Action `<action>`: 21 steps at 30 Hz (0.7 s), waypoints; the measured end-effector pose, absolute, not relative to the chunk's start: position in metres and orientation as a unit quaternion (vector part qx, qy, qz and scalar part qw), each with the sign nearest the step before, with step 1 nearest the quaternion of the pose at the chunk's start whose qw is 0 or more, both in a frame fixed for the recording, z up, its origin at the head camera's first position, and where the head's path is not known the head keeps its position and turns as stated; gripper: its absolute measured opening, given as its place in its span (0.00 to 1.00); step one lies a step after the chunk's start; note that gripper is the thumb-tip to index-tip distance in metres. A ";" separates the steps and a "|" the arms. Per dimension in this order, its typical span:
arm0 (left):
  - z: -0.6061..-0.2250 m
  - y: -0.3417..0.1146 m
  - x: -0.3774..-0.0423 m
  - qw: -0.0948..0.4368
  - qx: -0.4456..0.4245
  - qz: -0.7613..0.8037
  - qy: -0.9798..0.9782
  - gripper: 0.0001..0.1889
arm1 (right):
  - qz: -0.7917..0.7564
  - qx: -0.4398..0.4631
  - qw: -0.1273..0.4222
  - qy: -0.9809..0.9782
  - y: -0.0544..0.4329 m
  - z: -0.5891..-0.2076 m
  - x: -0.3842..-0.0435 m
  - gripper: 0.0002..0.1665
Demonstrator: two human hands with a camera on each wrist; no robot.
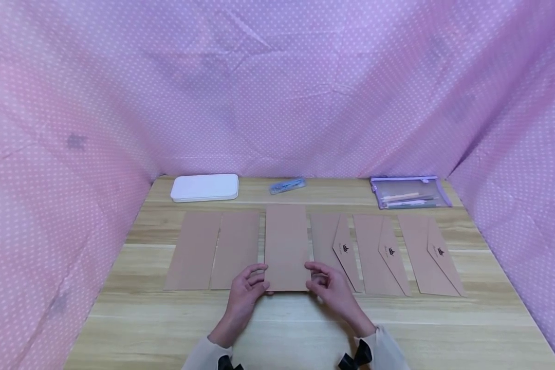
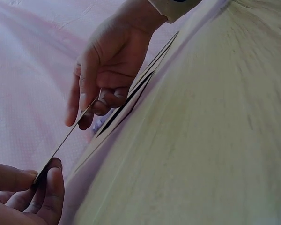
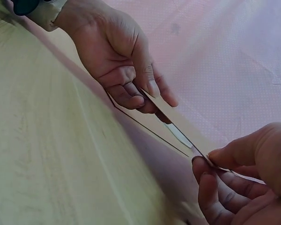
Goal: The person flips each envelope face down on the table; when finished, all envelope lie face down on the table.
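Observation:
A plain brown kraft envelope (image 1: 287, 246) is held upright lengthwise in the middle of the row, raised off the table. My left hand (image 1: 246, 290) pinches its left edge near the lower corner, thumb on top and fingers beneath. On the opposite edge my right hand (image 1: 331, 288) grips it the same way. Seen almost edge-on, the envelope (image 2: 65, 138) spans both hands in the left wrist view. Two plain brown envelopes (image 1: 235, 252) lie to its left. Three more envelopes (image 1: 372, 257) lie to its right, their pointed flaps printed with a black crown.
Along the back of the wooden table (image 1: 287, 329) lie a white flat case (image 1: 204, 187), a small blue packaged item (image 1: 288, 185) and a clear purple-edged zip pouch (image 1: 411, 192) with pens inside. Pink dotted cloth (image 1: 277, 103) hangs behind and at both sides.

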State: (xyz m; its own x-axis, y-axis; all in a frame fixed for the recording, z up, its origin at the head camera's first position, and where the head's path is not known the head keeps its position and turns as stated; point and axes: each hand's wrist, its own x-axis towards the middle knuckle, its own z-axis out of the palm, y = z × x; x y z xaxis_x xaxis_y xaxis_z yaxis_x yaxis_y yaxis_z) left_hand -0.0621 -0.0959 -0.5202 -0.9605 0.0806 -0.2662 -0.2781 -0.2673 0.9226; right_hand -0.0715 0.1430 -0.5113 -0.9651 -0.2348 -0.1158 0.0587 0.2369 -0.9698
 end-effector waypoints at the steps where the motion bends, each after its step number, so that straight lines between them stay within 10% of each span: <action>1: -0.521 -0.097 -0.062 0.113 -0.084 0.789 0.598 0.23 | -0.615 -0.052 0.124 0.777 0.142 -0.511 -0.071 0.28; 21: -0.518 -0.100 -0.057 0.101 -0.118 0.779 0.608 0.24 | -0.615 -0.043 0.125 0.777 0.132 -0.519 -0.070 0.25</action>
State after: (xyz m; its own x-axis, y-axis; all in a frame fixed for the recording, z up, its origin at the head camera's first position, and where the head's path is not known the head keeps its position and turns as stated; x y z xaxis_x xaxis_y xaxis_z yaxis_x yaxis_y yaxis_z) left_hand -0.0572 -0.1003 -0.5182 -0.9519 0.0144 -0.3061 -0.3004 -0.2403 0.9230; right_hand -0.0702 0.1316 -0.5187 -0.9649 -0.2205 -0.1426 0.0883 0.2392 -0.9669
